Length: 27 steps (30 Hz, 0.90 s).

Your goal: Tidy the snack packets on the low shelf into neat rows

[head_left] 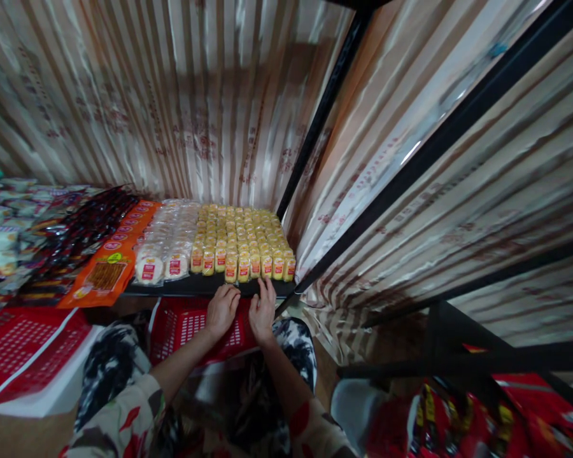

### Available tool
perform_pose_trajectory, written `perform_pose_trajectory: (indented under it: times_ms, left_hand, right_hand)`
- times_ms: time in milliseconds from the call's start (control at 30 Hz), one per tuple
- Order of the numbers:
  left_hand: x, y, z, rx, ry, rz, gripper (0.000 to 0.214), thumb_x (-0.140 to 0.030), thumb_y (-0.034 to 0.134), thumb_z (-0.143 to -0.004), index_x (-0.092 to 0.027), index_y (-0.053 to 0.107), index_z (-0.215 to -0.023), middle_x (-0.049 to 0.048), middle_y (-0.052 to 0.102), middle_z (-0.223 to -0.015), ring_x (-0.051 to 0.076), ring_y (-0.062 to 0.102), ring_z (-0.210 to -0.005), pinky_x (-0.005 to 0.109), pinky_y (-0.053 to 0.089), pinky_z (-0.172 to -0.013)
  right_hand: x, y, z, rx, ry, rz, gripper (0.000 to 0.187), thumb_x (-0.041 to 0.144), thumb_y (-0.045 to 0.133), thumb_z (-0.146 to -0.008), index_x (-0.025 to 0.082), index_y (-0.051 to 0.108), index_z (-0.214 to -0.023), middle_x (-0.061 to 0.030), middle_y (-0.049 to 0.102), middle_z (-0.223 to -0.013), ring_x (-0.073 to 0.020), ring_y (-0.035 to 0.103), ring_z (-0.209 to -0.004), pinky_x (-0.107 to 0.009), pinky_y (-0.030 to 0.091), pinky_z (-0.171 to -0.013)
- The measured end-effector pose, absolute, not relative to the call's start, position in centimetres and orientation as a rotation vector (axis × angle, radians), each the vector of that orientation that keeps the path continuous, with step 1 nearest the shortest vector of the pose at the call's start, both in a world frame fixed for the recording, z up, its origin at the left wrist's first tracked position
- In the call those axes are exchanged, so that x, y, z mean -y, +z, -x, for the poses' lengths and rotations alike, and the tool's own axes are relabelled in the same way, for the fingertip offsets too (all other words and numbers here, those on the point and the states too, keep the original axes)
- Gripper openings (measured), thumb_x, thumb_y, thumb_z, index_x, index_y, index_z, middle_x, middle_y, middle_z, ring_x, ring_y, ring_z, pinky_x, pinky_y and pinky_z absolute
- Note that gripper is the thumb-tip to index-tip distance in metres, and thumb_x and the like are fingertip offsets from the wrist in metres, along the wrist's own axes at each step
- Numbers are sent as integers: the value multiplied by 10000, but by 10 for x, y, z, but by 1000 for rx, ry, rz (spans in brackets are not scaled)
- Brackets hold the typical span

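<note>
Rows of small yellow packets with red labels [241,238] fill the right end of a black shelf [191,287]. My left hand [222,308] rests at the shelf's front edge just below the front row, fingers curled, and I cannot make out anything in it. My right hand [263,308] lies beside it, fingers stretched toward the front packets, touching the shelf edge. Both forearms come up from below over a red plastic basket [186,324].
Round white packets with red labels [165,245] lie left of the yellow ones, then orange packs [107,270] and dark snack packs [83,229]. Black shelf posts [325,108] rise at the right. Striped sheeting hangs behind. Red bags [477,413] sit bottom right.
</note>
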<state>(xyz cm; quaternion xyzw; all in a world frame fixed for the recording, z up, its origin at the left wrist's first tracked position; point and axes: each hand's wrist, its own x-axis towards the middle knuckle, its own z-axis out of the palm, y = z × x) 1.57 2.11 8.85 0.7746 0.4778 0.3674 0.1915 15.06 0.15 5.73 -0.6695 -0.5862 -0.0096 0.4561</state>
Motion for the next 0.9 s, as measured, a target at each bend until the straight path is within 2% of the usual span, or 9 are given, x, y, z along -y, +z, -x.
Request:
perform_pose_trajectory:
  times_ms: [100, 200, 367, 667, 900]
  left_hand:
    - [-19, 91, -17, -1321, 1047, -2332, 265, -180, 414, -875, -197, 620, -1042, 91, 587, -1195, 223, 488, -1175, 415, 414, -1017]
    - [-21, 90, -18, -1348, 956, -2410, 338, -126, 393, -857, -183, 594, -1122, 94, 536, -1296, 231, 426, -1257, 440, 385, -1054]
    - [-26, 85, -18, -1395, 874, -2396, 362, -136, 371, -865, -142, 566, -1170, 121, 527, -1316, 234, 435, -1263, 436, 398, -1046]
    - [-25, 84, -9, -1337, 938, -2403, 374, -132, 370, -859, -162, 563, -1179, 109, 526, -1324, 213, 411, -1288, 441, 382, -1067]
    - [-34, 84, -6, -1328, 911, -2361, 354, -170, 360, -878, -124, 583, -1150, 129, 545, -1298, 216, 433, -1274, 408, 375, -1079]
  right_hand:
    - [-5, 62, -157, 1432, -62, 1704, 518, 130, 329, -848, 150, 397, -1361, -137, 333, -1458, -241, 231, -1367, -514, 315, -1061]
    - [-7, 68, -159, 1487, -83, 1697, 535, 129, 329, -851, 181, 379, -1381, -106, 276, -1496, -238, 177, -1390, -521, 295, -1074]
    - [-10, 73, -150, 1603, -55, 1642, 543, 129, 327, -865, 201, 344, -1403, -88, 236, -1516, -227, 169, -1401, -515, 296, -1080]
    - [-17, 70, -133, 1685, -15, 1593, 611, 77, 347, -826, 218, 309, -1419, -60, 168, -1539, -225, 110, -1419, -525, 282, -1097]
    - [-23, 61, -128, 1754, 4, 1604, 598, 93, 371, -824, 182, 327, -1413, -70, 236, -1519, -231, 75, -1423, -516, 279, -1103]
